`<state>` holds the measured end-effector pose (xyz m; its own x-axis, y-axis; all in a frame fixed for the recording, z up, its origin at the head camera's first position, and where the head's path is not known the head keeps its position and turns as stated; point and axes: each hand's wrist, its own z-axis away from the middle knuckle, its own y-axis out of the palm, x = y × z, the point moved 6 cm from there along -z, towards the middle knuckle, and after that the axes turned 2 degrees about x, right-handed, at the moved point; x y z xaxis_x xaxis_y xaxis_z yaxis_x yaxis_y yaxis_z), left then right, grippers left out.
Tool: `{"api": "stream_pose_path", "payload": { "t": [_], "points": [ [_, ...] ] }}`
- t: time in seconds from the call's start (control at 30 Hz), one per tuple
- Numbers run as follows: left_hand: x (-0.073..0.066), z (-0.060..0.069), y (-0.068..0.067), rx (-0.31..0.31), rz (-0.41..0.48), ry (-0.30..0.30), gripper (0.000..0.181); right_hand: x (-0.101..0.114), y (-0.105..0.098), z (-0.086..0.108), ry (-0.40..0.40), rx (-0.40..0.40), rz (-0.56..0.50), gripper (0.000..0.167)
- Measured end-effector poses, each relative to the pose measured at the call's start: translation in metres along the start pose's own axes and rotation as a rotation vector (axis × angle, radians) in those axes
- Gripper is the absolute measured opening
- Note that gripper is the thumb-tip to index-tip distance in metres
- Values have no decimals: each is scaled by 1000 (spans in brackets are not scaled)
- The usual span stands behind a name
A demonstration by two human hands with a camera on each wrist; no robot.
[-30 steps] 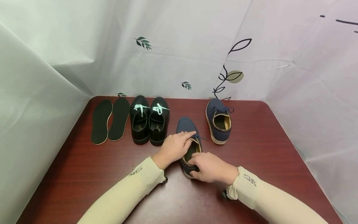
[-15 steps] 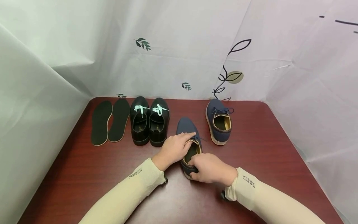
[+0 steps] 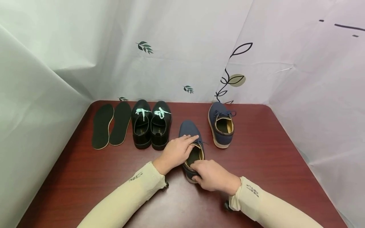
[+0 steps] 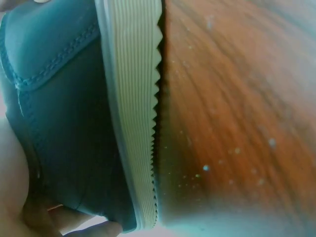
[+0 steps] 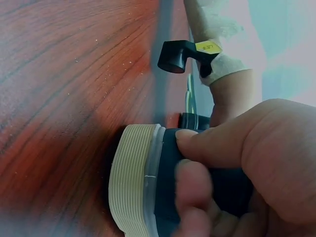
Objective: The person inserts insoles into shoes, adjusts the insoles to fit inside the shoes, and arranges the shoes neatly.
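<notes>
A navy lace-up shoe [image 3: 188, 128] stands on the table in front of me, toe pointing away. My left hand [image 3: 176, 153] holds it across the laces from the left, its fingers reaching over the top. At the heel, my right hand [image 3: 212, 175] grips the collar, with fingers over the rim into the opening and the thumb outside. A dark insole [image 3: 195, 155] shows inside, partly covered by both hands. The left wrist view shows the shoe's side [image 4: 74, 118] and ridged cream sole [image 4: 133, 98] level on the wood. The thumb [image 5: 197, 143] presses the heel in the right wrist view.
The matching navy shoe [image 3: 220, 126] stands at the back right. Two black shoes [image 3: 160, 126] with pale mint laces sit side by side at back left. Left of them lie two loose dark insoles [image 3: 102, 126]. Pale cloth [image 3: 182, 63] hangs behind the red-brown table [image 3: 273, 152].
My right hand has shifted slightly toward me at the heel. My left hand keeps its place on the shoe. The whole head view has tilted a little.
</notes>
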<state>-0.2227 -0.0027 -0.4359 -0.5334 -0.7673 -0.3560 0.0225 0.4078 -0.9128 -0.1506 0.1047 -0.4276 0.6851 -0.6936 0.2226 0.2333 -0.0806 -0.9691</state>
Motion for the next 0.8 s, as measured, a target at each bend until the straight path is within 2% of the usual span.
{"api": "stream_pose_path", "payload": {
  "t": [0.23,0.4,0.5,0.63,0.73,0.8],
  "points": [
    [-5,7,-7,-66,48,24,42,3,6,7,4,-34,-19,12],
    [-3,13,-10,-84,167,-12,46,4,7,12,-26,-78,-19,12],
    [2,16,-9,-94,306,-38,51,5,7,15,-42,-107,-20,13],
    [14,19,-9,-178,561,-73,47,6,8,19,-61,-158,-9,15],
    [25,19,-7,-230,725,-173,46,8,9,22,-73,-190,11,16],
    [31,18,-3,-208,849,-265,48,8,9,22,-78,-202,16,16]
  ]
}}
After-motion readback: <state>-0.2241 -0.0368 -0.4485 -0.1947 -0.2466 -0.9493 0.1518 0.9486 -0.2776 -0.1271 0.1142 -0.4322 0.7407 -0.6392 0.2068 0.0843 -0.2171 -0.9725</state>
